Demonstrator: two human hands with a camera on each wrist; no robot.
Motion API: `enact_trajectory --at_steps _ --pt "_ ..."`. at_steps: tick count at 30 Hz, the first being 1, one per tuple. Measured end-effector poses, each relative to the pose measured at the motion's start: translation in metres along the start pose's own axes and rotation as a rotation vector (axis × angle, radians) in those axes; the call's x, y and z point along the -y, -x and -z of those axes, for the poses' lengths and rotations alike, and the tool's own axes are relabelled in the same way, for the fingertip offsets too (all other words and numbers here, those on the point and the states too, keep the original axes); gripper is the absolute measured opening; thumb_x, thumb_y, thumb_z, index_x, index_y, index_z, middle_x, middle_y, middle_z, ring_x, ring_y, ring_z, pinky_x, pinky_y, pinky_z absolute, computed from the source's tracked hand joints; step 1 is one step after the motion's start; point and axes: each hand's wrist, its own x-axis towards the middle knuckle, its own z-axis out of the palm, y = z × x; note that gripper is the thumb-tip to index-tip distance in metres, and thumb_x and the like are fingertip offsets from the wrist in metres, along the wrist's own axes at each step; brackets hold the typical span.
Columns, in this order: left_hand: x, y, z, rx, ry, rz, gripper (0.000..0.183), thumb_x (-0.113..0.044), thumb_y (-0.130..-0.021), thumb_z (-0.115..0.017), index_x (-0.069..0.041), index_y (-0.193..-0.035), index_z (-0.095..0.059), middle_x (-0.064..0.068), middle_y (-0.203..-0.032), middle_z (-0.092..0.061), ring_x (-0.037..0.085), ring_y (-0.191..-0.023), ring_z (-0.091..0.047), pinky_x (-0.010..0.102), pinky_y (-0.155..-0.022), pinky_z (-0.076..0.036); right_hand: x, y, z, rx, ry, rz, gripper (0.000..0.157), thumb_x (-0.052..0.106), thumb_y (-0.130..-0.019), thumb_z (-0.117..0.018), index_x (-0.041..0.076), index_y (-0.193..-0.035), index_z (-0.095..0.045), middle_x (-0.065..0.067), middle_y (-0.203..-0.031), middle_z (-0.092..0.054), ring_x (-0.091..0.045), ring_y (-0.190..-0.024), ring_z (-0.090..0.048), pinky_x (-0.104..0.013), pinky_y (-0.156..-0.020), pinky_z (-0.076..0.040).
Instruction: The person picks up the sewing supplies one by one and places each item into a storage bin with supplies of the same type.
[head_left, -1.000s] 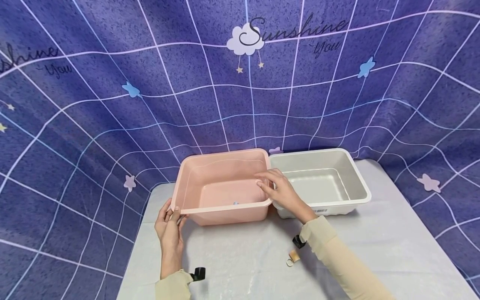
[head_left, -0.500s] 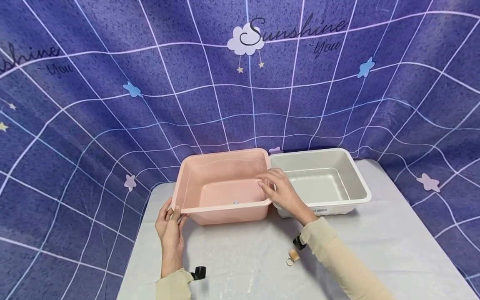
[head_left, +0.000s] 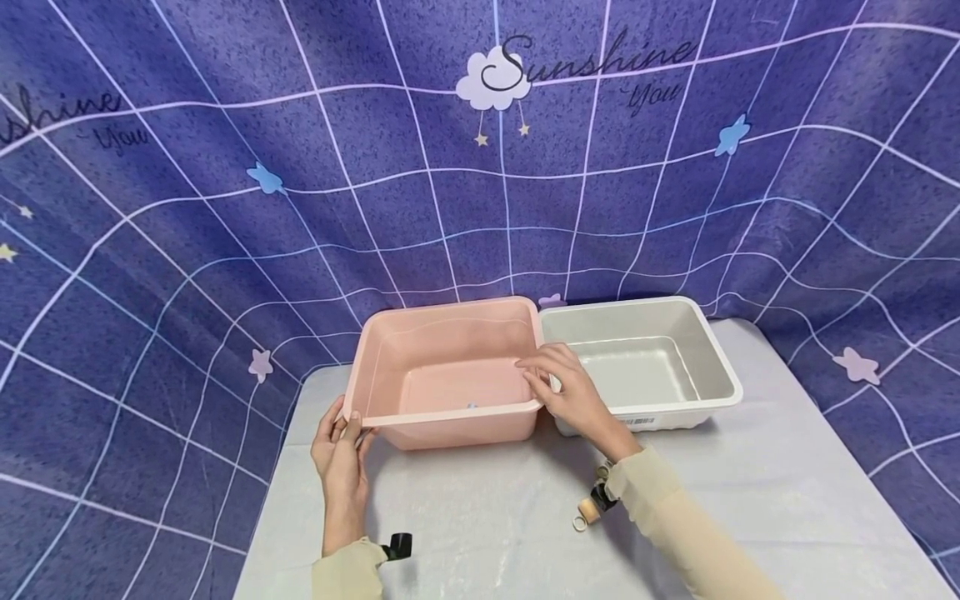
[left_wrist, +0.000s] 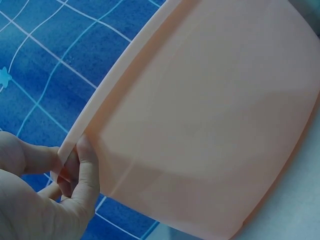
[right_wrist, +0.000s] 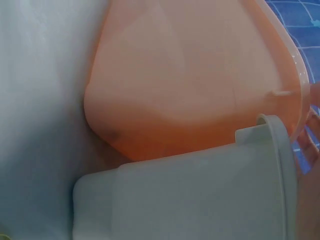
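With left hand, pinching edge of pink bin, just left of white bin; with right hand, arched over edge near white bin, can't tell if gripping, mostly cropped in right wrist view.

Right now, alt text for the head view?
Left hand grips the near left corner of a pink basin; right hand is at its near right corner, contact unclear. Right of it stands a pale basin; a small tan object lies in front, purple curtain behind.

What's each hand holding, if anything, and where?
The left hand holds the pink tub by its near left corner. The right hand is at its right rim; holding can't be told.
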Motion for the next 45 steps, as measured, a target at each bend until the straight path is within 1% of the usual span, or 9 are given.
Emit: enact_trajectory --at_steps 5,9,13,17,22,27,34,39,45 --pt "-0.001 -0.001 -0.001 0.005 0.009 -0.013 0.054 0.001 -0.104 -0.059 -0.001 -0.155 -0.044 0.007 -0.113 -0.059 0.008 -0.075 -0.067 0.018 -0.07 -0.066 0.003 0.002 0.004 -0.063 -0.115 0.032 0.021 -0.003 -0.091 -0.075 0.006 -0.109 -0.078 -0.008 -0.107 -0.075 -0.025 -0.109 -0.062 -0.024 -0.104 -0.05" --pt "-0.002 -0.003 0.0 -0.001 0.006 -0.026 0.053 0.001 -0.104 -0.058 -0.001 -0.155 -0.044 0.008 -0.113 -0.059 0.008 -0.076 -0.067 0.018 -0.07 -0.066 0.005 0.006 0.007 -0.076 -0.17 0.039 0.019 -0.006 -0.091 -0.074 0.002 -0.108 -0.077 -0.012 -0.108 -0.076 -0.025 -0.105 -0.063 -0.026 -0.095 -0.054" --pt "-0.002 -0.003 0.001 -0.005 -0.011 -0.024 0.054 0.0 -0.104 -0.059 -0.002 -0.156 -0.044 0.009 -0.115 -0.057 0.007 -0.077 -0.068 0.018 -0.072 -0.066 0.007 0.016 0.009 -0.071 -0.213 -0.013 0.02 -0.007 -0.091 -0.074 0.002 -0.108 -0.077 -0.013 -0.11 -0.075 -0.022 -0.102 -0.063 -0.033 -0.082 -0.057" --pt "-0.001 -0.002 0.003 -0.003 -0.015 -0.028 0.054 -0.001 -0.104 -0.059 -0.002 -0.156 -0.043 0.008 -0.115 -0.058 0.007 -0.077 -0.068 0.018 -0.072 -0.066 0.011 0.028 0.012 -0.05 -0.276 -0.091 0.018 -0.006 -0.092 -0.074 0.003 -0.108 -0.077 -0.012 -0.111 -0.075 -0.019 -0.105 -0.064 -0.033 -0.079 -0.058" --pt "-0.002 -0.002 0.004 -0.001 -0.009 -0.029 0.053 0.0 -0.104 -0.058 -0.002 -0.156 -0.043 0.01 -0.117 -0.057 0.007 -0.077 -0.068 0.018 -0.072 -0.066 0.019 0.039 0.017 -0.012 -0.338 -0.163 0.015 -0.001 -0.095 -0.073 0.001 -0.109 -0.076 -0.012 -0.114 -0.074 -0.016 -0.111 -0.065 -0.022 -0.086 -0.06" --pt "-0.001 -0.001 0.003 -0.006 -0.006 -0.02 0.052 0.0 -0.105 -0.057 -0.003 -0.155 -0.044 0.009 -0.114 -0.057 0.006 -0.076 -0.067 0.017 -0.069 -0.065 0.024 0.054 0.021 0.009 -0.353 -0.192 0.018 -0.001 -0.096 -0.072 0.007 -0.112 -0.076 -0.01 -0.118 -0.073 -0.012 -0.115 -0.065 -0.021 -0.092 -0.06" --pt "0.001 0.0 0.0 0.015 0.004 -0.015 0.052 -0.002 -0.105 -0.058 -0.002 -0.154 -0.044 0.006 -0.11 -0.057 0.006 -0.072 -0.066 0.016 -0.067 -0.064 0.026 0.078 0.026 -0.005 -0.321 -0.152 0.034 -0.008 -0.092 -0.073 0.017 -0.115 -0.075 -0.007 -0.116 -0.073 -0.012 -0.108 -0.066 -0.017 -0.085 -0.057" --pt "0.001 0.0 0.001 0.009 -0.006 -0.012 0.052 -0.002 -0.105 -0.058 -0.003 -0.155 -0.045 0.007 -0.111 -0.058 0.006 -0.074 -0.067 0.016 -0.069 -0.065 0.024 0.09 0.028 0.0 -0.266 -0.115 0.037 -0.009 -0.09 -0.075 0.019 -0.114 -0.075 -0.006 -0.114 -0.074 -0.012 -0.103 -0.067 -0.021 -0.081 -0.057" --pt "0.0 0.001 0.001 0.009 -0.028 -0.006 0.052 -0.003 -0.105 -0.058 -0.005 -0.155 -0.045 0.008 -0.114 -0.056 0.007 -0.077 -0.068 0.018 -0.073 -0.066 0.022 0.1 0.03 0.015 -0.253 -0.109 0.043 -0.014 -0.087 -0.074 0.017 -0.116 -0.075 -0.008 -0.115 -0.075 -0.014 -0.114 -0.068 -0.014 -0.101 -0.054"
